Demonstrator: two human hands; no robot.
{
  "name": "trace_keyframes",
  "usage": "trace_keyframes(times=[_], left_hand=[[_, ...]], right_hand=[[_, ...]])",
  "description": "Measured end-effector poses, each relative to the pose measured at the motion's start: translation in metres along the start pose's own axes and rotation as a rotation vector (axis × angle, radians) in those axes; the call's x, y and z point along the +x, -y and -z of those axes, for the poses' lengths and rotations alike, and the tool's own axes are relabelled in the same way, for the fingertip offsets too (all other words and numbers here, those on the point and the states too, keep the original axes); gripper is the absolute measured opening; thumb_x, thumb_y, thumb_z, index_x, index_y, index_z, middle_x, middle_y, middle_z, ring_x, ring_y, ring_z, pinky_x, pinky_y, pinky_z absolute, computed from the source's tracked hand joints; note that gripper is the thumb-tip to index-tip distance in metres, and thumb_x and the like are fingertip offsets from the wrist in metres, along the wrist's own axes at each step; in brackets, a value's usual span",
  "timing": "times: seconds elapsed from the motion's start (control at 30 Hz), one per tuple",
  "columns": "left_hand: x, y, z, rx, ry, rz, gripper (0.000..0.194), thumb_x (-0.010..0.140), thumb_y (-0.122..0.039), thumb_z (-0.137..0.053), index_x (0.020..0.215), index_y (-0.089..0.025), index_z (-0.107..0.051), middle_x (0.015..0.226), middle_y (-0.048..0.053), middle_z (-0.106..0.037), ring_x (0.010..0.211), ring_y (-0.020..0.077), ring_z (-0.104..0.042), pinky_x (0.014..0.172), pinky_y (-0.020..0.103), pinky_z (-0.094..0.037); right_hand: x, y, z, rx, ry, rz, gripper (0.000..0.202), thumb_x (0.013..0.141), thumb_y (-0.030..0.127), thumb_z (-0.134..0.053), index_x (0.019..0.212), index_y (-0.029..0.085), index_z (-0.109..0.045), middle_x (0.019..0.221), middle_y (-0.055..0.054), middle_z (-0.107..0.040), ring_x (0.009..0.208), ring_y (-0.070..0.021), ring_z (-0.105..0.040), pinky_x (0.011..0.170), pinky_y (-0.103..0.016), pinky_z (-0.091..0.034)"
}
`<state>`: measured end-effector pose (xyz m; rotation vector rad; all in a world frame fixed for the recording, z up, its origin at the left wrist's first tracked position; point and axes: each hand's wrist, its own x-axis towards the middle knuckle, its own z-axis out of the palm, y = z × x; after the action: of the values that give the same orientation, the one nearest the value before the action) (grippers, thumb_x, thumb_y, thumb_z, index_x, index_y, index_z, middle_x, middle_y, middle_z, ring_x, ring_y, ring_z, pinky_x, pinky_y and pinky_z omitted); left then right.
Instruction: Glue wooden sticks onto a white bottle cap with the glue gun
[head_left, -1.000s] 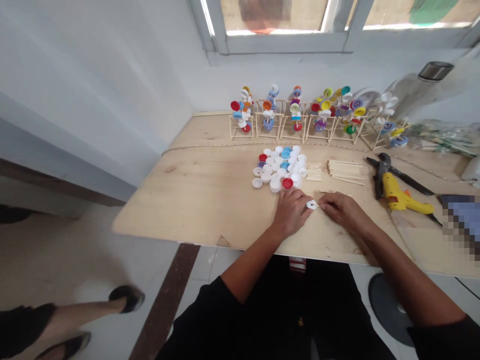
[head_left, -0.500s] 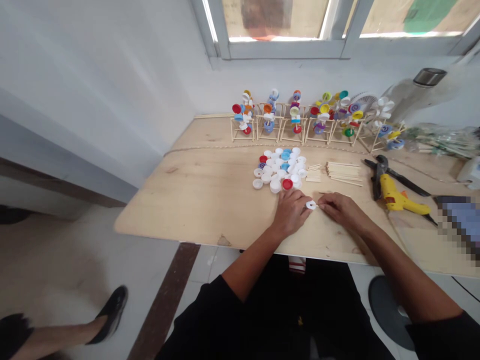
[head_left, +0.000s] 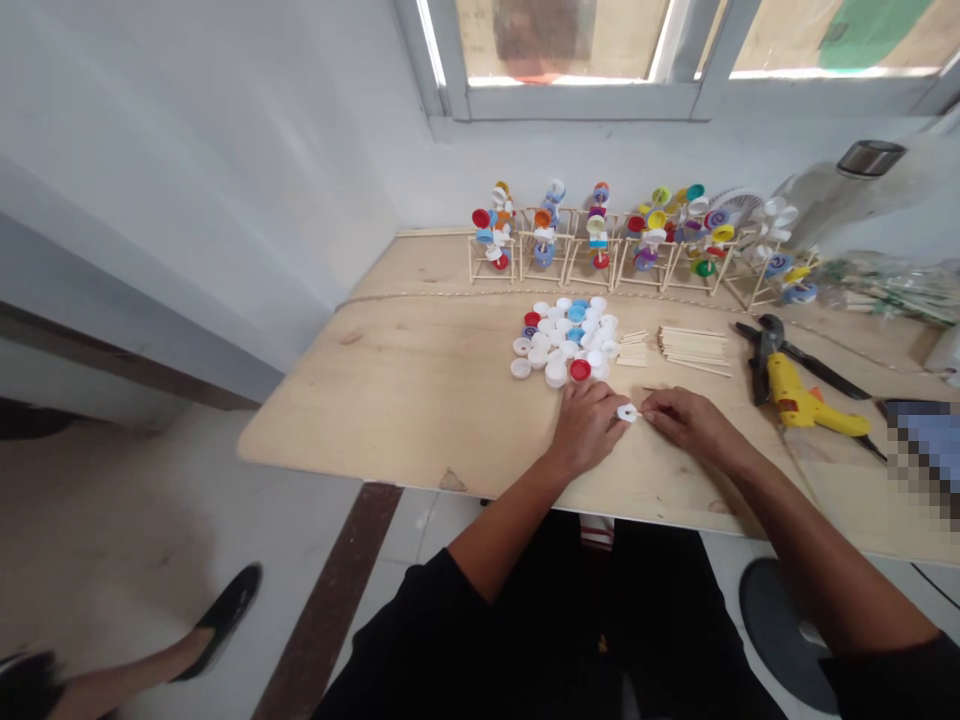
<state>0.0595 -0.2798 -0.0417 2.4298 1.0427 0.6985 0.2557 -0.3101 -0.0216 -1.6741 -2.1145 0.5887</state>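
Head view, single entry: left hand [head_left: 587,425] resting low on the pale plywood tabletop [head_left: 420,390], its fingertips pinching a small white plastic bottle cap [head_left: 626,412]; right hand [head_left: 686,420] directly opposite, its fingers closed on something too small to make out, perhaps a thin stick, its tip meeting the cap. The cap therefore sits between the two hands, touching both, just above the board. For clean work at this stage, judged from the grips: keep the cap steady in the left pinch and any push from the right hand straight and gentle, wrists braced on the board. Just beyond the left hand, a loose cluster of white, red and blue bottle caps [head_left: 566,342]. Beyond the right hand, a bundle of thin wooden sticks [head_left: 694,351]. Farther to the right, black-handled pliers [head_left: 765,340] beside a yellow glue gun [head_left: 799,403]. Well beyond both hands, along the wall, a row of stick-framed stands carrying coloured caps [head_left: 637,240]. Containers: none open and legible; a clear bag [head_left: 885,280] at far right, contents blurred. Another person's shoe [head_left: 225,615] on the floor, lower left.
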Motion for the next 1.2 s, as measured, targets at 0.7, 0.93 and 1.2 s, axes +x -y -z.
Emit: trace_keyframes(times=[0.7,0.93,1.2], left_hand=[[-0.006,-0.001,0.0,0.028,-0.055,0.034,0.025,0.079,-0.032,-0.068,0.102,-0.022,-0.064,0.1,0.004,-0.064,0.103,0.0222,-0.054,0.092,0.04,-0.037],[-0.007,-0.001,0.001,0.011,-0.022,0.051,0.027,0.082,-0.028,-0.065,0.108,-0.023,-0.064,0.101,0.004,-0.064,0.104,0.0219,-0.053,0.092,0.041,-0.038],[-0.007,-0.002,0.001,0.022,-0.007,0.04,0.023,0.083,-0.03,-0.064,0.106,-0.024,-0.065,0.099,0.003,-0.062,0.103,0.0216,-0.052,0.091,0.04,-0.036]], right_hand=[[-0.041,0.022,-0.035,-0.01,-0.465,-0.133,0.024,0.089,0.033,-0.045,0.098,0.021,-0.064,0.099,-0.008,-0.071,0.089,-0.0232,-0.065,0.081,-0.039,-0.05],[-0.042,0.028,-0.038,-0.184,-0.438,0.028,0.029,0.093,0.026,-0.042,0.111,0.021,-0.065,0.101,-0.01,-0.069,0.094,-0.024,-0.061,0.082,-0.039,-0.047],[-0.04,0.033,-0.039,-0.409,-0.385,0.068,0.035,0.095,0.022,-0.039,0.118,0.018,-0.065,0.093,-0.011,-0.067,0.084,-0.0224,-0.055,0.077,-0.036,-0.041]])
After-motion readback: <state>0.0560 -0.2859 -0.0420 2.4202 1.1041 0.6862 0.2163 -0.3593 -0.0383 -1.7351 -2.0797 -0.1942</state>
